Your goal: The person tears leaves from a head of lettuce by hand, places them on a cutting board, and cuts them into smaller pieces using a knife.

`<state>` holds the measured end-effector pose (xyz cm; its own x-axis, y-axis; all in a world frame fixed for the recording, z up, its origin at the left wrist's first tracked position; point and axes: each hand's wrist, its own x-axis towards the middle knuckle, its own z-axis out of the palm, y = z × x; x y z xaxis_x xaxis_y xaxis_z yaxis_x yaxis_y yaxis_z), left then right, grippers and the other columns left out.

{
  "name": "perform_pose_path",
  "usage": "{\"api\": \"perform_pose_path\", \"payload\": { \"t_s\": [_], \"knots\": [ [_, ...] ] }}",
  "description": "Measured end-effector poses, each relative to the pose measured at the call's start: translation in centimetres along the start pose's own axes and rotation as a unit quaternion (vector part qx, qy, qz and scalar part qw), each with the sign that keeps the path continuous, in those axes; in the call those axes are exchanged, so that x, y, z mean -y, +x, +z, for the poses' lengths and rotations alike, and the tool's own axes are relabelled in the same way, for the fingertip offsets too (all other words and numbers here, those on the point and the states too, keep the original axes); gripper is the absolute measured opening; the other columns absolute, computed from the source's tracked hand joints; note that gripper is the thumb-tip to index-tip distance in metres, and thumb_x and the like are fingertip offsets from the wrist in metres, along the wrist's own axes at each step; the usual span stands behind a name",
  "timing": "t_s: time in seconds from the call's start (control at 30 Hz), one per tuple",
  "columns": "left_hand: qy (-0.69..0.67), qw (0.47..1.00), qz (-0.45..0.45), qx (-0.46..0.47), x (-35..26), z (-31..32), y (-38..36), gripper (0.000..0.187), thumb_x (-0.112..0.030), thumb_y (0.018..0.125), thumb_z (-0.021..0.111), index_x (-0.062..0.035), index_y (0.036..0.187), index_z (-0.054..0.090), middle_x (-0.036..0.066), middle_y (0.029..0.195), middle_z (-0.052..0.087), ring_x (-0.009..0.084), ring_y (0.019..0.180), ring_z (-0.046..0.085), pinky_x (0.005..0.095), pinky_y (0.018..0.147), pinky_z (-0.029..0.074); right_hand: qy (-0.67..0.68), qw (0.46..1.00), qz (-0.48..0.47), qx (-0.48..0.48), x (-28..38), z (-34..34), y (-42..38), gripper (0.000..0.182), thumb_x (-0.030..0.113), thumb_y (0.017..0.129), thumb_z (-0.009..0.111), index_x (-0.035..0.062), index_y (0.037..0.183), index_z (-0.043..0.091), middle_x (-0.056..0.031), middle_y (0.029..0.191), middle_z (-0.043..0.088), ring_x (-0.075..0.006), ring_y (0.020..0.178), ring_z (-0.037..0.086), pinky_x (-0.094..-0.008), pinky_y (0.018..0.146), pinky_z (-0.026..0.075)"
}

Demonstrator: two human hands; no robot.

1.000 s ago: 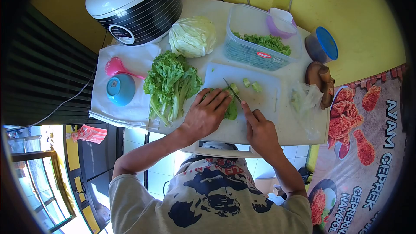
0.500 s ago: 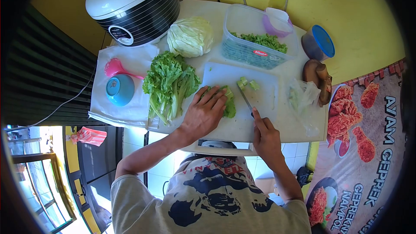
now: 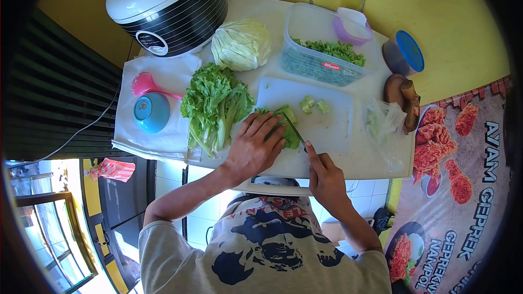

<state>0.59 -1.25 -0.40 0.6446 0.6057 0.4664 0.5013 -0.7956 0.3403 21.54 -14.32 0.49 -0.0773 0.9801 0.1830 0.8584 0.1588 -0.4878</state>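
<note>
The short bunch of bright green leafy greens (image 3: 292, 139) lay on the white rectangular plastic cutting board (image 3: 335, 128), partly covered by your left hand (image 3: 255, 146). Your left fingers bent over the leaves, presumably to steady them; whether they clamped on them from the sides you could not tell. Your right hand (image 3: 327, 177) had its fingers clamped on the handle of the slim, dark-bladed knife (image 3: 294, 130), the index finger reaching forward, probably to guide the blade. The blade slanted across the greens just beside your left fingers. Pale green chopped stem pieces (image 3: 307, 105) lay apart on the board, just beyond the blade.

To the left, the large frilly lettuce bunch (image 3: 215, 103) lay on the tabletop (image 3: 272, 13), seemingly within easy reach of your left hand. Behind it sat the round pale green cabbage (image 3: 241, 44). Behind the board, the clear rectangular plastic container (image 3: 310, 69) held cut greens (image 3: 333, 50), its open top apparently convenient for filling. The crumpled clear plastic bag (image 3: 387, 130) lay to the right.
</note>
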Motion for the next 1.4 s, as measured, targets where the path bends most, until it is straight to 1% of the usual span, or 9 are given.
{"api": "perform_pose_path", "payload": {
  "t_s": [0.3, 0.4, 0.5, 0.6, 0.7, 0.9, 1.1, 1.3, 1.4],
  "knots": [
    [-0.012, 1.0, -0.008, -0.005, 0.1, 0.1, 0.1, 0.031, -0.015, 0.089, 0.075, -0.0048, 0.118, 0.073, 0.013, 0.129, 0.067, 0.0315, 0.129, 0.058, 0.0501, 0.114, 0.042, -0.003, 1.0, 0.003, 0.02, 0.4, -0.1, 0.5, 0.068, -0.001, 0.094, 0.063, 0.0091, 0.158, 0.044, -0.0123, 0.092, 0.06, -0.029, 0.066, 0.065, -0.0405, 0.058, 0.056],
    [-0.017, 1.0, -0.005, -0.003, 0.2, 0.1, 0.0, 0.032, -0.014, 0.089, 0.076, -0.0049, 0.119, 0.073, 0.013, 0.129, 0.067, 0.0316, 0.129, 0.058, 0.0501, 0.114, 0.043, -0.015, 1.0, -0.011, 0.011, 0.4, 0.3, 1.3, 0.07, -0.001, 0.092, 0.064, 0.0084, 0.158, 0.043, -0.0124, 0.092, 0.059, -0.0297, 0.065, 0.065, -0.0405, 0.058, 0.056],
    [-0.022, 1.0, -0.006, -0.006, 0.3, 0.2, 0.1, 0.032, -0.014, 0.088, 0.076, -0.0047, 0.118, 0.073, 0.014, 0.13, 0.067, 0.032, 0.129, 0.058, 0.0501, 0.113, 0.043, -0.035, 0.999, -0.007, 0.037, 0.4, 0.1, 2.3, 0.074, -0.002, 0.089, 0.065, 0.0084, 0.158, 0.043, -0.0121, 0.092, 0.058, -0.0301, 0.063, 0.064, -0.0405, 0.058, 0.056],
    [-0.021, 1.0, -0.005, -0.008, 0.2, 0.1, 0.2, 0.03, -0.013, 0.088, 0.076, -0.0044, 0.117, 0.073, 0.014, 0.129, 0.067, 0.0325, 0.128, 0.059, 0.0505, 0.113, 0.043, -0.044, 0.998, -0.015, 0.032, 0.4, 0.3, 3.2, 0.076, -0.003, 0.087, 0.065, 0.0083, 0.159, 0.043, -0.012, 0.092, 0.058, -0.03, 0.062, 0.064, -0.0406, 0.057, 0.056],
    [-0.018, 1.0, 0.0, -0.018, 0.1, 0.1, 0.2, 0.029, -0.013, 0.087, 0.077, -0.004, 0.115, 0.074, 0.014, 0.129, 0.067, 0.0325, 0.127, 0.059, 0.0509, 0.112, 0.043, -0.048, 0.998, -0.014, 0.026, 0.8, 0.5, 4.1, 0.075, -0.002, 0.087, 0.065, 0.008, 0.158, 0.043, -0.0119, 0.092, 0.058, -0.0293, 0.06, 0.063, -0.0408, 0.056, 0.056],
    [-0.011, 1.0, -0.005, -0.018, -0.3, -0.1, 0.3, 0.028, -0.013, 0.087, 0.077, -0.0042, 0.114, 0.075, 0.013, 0.127, 0.068, 0.0323, 0.125, 0.06, 0.0499, 0.109, 0.045, -0.032, 0.999, -0.011, 0.019, 0.2, 0.1, 1.3, 0.072, -0.003, 0.087, 0.065, 0.0079, 0.156, 0.047, -0.0113, 0.09, 0.058, -0.0285, 0.06, 0.063, -0.0412, 0.056, 0.056],
    [-0.007, 1.0, -0.01, -0.015, -0.3, -0.1, 0.1, 0.028, -0.013, 0.087, 0.077, -0.0049, 0.113, 0.075, 0.012, 0.127, 0.067, 0.0318, 0.124, 0.06, 0.0485, 0.108, 0.046, -0.023, 1.0, -0.006, 0.017, -0.1, -0.9, -1.8, 0.073, -0.004, 0.087, 0.066, 0.0085, 0.156, 0.047, -0.0105, 0.088, 0.059, -0.0279, 0.059, 0.063, -0.0411, 0.056, 0.056],
    [0.0, 1.0, -0.001, -0.022, -0.2, 0.2, -0.1, 0.028, -0.014, 0.087, 0.078, -0.0064, 0.113, 0.076, 0.011, 0.128, 0.068, 0.0308, 0.124, 0.061, 0.0476, 0.107, 0.046, -0.039, 0.999, 0.004, 0.026, 0.0, -1.5, -0.5, 0.07, -0.003, 0.088, 0.065, 0.0103, 0.155, 0.05, -0.0096, 0.088, 0.06, -0.0264, 0.059, 0.063, -0.0406, 0.056, 0.056],
    [-0.001, 1.0, -0.005, -0.017, -0.1, -0.1, -0.1, 0.027, -0.015, 0.086, 0.079, -0.0065, 0.112, 0.076, 0.011, 0.127, 0.068, 0.0308, 0.124, 0.061, 0.0468, 0.107, 0.046, -0.042, 0.999, -0.009, 0.008, -0.3, -1.2, 0.2, 0.066, -0.003, 0.089, 0.065, 0.0094, 0.153, 0.052, -0.0095, 0.086, 0.06, -0.0258, 0.059, 0.064, -0.0406, 0.055, 0.055]
  ]
}}
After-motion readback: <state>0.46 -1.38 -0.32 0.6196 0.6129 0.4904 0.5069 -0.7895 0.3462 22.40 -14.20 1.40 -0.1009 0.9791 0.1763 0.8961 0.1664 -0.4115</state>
